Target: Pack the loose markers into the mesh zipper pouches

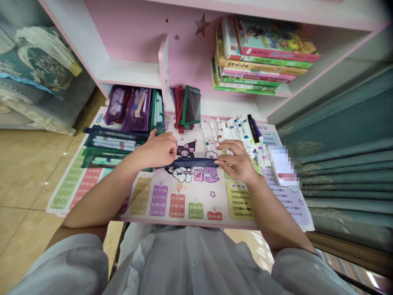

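A dark blue pencil pouch (196, 163) lies across the middle of the cartoon desk mat (184, 196). My left hand (159, 149) is closed on the pouch's left end. At its right end my right hand (236, 159) pinches the top edge with curled fingers. Behind my right hand, several white-bodied markers (236, 131) lie side by side on the mat.
More pouches filled with pens lie stacked at the left (113, 143) and stand under the pink shelf (132, 106). A mesh pouch (188, 106) leans at the back. Books (260, 57) are piled on the shelf. A teal curtain (344, 164) hangs at the right.
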A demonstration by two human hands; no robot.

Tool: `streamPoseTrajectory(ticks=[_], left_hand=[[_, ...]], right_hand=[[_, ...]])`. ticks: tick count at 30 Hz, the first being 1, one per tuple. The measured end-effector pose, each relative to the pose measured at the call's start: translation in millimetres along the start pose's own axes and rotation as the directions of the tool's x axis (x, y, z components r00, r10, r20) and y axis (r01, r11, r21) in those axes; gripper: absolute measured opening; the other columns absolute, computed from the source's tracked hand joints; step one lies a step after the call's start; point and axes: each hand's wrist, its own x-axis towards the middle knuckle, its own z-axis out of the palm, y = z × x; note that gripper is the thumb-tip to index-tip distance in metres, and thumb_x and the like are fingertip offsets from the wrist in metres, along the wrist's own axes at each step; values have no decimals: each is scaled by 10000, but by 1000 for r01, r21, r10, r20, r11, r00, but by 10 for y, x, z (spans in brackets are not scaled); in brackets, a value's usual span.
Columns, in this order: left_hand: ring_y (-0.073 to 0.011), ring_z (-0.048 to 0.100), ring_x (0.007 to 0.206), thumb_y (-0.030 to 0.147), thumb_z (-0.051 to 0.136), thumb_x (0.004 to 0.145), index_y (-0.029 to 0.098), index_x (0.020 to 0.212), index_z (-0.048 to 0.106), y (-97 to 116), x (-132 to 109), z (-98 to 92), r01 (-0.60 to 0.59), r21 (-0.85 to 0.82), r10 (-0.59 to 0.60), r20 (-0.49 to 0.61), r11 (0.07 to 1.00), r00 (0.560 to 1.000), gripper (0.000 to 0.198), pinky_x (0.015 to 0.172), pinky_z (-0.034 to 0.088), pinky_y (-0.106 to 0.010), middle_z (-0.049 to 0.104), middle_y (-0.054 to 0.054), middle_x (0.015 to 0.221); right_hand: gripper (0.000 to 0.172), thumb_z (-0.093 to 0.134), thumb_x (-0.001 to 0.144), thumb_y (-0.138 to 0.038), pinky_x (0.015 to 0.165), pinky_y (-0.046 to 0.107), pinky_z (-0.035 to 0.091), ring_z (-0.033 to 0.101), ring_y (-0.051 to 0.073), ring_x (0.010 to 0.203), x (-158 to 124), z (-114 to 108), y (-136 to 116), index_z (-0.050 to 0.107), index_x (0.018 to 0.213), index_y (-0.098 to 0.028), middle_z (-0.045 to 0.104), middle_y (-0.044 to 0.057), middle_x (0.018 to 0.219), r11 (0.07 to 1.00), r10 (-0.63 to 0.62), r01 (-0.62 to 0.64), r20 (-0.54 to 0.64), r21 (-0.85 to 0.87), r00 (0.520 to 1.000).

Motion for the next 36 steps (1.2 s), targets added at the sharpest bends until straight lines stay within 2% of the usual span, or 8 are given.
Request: streamPoseTrajectory(ticks=[5,12,20,28,36], left_hand=[[-308,488,1356,191,569,839,178,649,636,-30,-15,-41,-7,4,7,34,1000,999,202,1190,109,-703,693,-47,1232],[-303,498,1334,230,596,820,192,646,643,-100,-17,-52,-46,16,46,33,999,998,184,1201,147,-651,719,-38,1174],[-328,468,1369,249,594,834,196,696,685,-133,-40,-121,9,47,-12,73,999,997,174,1188,135,-682,698,-38,1230],[-256,531,1279,221,546,835,190,638,629,-225,-76,-184,-28,60,24,64,998,998,216,1198,146,-635,731,-22,1128],[-309,470,1368,254,562,831,205,699,696,-284,-58,-228,53,64,-58,70,997,996,194,1186,173,-632,711,-25,1199]], right_hand=[[70,702,876,-262,914,475,496,631,289,1107,4,2,-2,698,807,-248,689,49,1049,1000,-10,10,-1,0,1000],[73,698,881,-270,921,475,495,630,284,1105,-1,-1,3,693,810,-254,687,46,1052,1000,-14,14,10,4,1000],[91,686,887,-280,920,480,492,629,286,1102,-8,-16,9,694,801,-255,690,50,1049,1000,18,-18,18,4,1000],[109,689,883,-277,922,480,495,636,285,1098,-10,-29,15,692,779,-247,699,51,1041,1000,18,-18,11,7,1000],[101,692,878,-262,925,481,496,642,293,1095,-17,-49,31,685,780,-242,698,55,1033,1000,18,-18,12,3,1000]])
